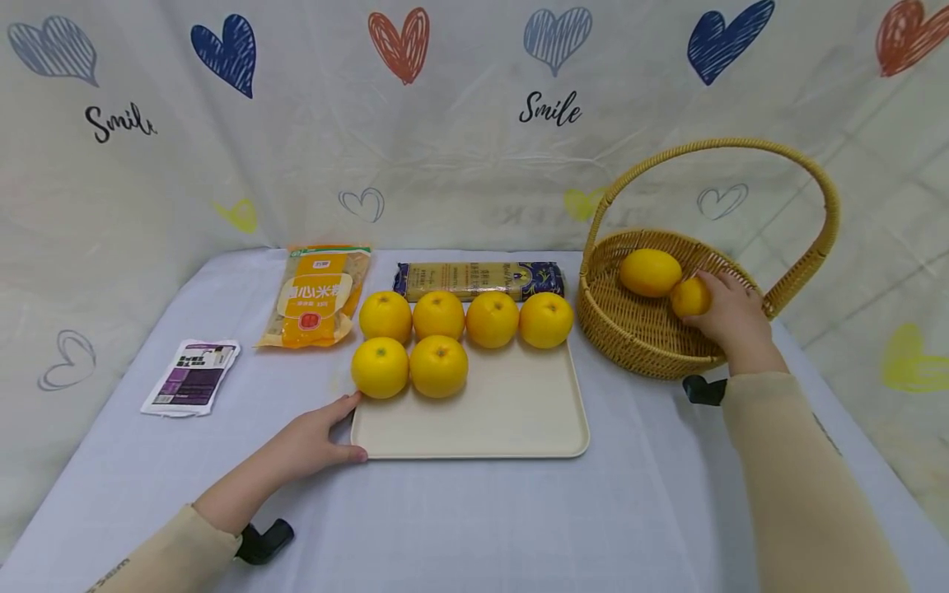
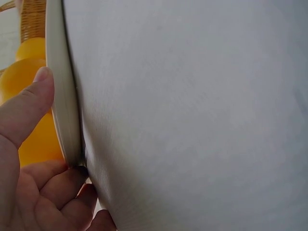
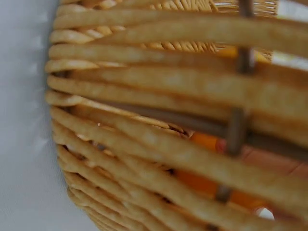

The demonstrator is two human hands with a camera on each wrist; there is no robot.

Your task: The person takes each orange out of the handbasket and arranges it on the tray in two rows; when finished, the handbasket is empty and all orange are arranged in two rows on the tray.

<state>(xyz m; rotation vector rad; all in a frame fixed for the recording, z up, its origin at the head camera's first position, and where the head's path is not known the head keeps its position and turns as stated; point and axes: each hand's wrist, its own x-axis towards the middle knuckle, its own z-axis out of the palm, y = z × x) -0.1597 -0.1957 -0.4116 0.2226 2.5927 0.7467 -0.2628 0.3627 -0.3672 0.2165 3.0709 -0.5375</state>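
In the head view, my right hand (image 1: 737, 317) reaches inside the wicker basket (image 1: 645, 356) and grips an orange (image 1: 689, 297). A second orange (image 1: 651, 273) lies just left of it in the basket. The basket's woven wall fills most of the right wrist view, with the fingers (image 3: 272, 161) partly visible through the gaps. My left hand (image 1: 315, 436) holds the cream tray (image 1: 519, 412) at its near left corner. Its thumb (image 2: 36, 98) lies over the rim in the left wrist view, the other fingers curled at the tray's edge. Several oranges (image 1: 439, 366) sit in two rows on the tray.
Behind the tray lies a long dark-blue and gold packet (image 1: 478, 280). An orange snack bag (image 1: 315, 296) stands to its left, and a purple and white packet (image 1: 191, 377) lies farther left. The basket's tall handle (image 1: 826, 198) arches above the right arm.
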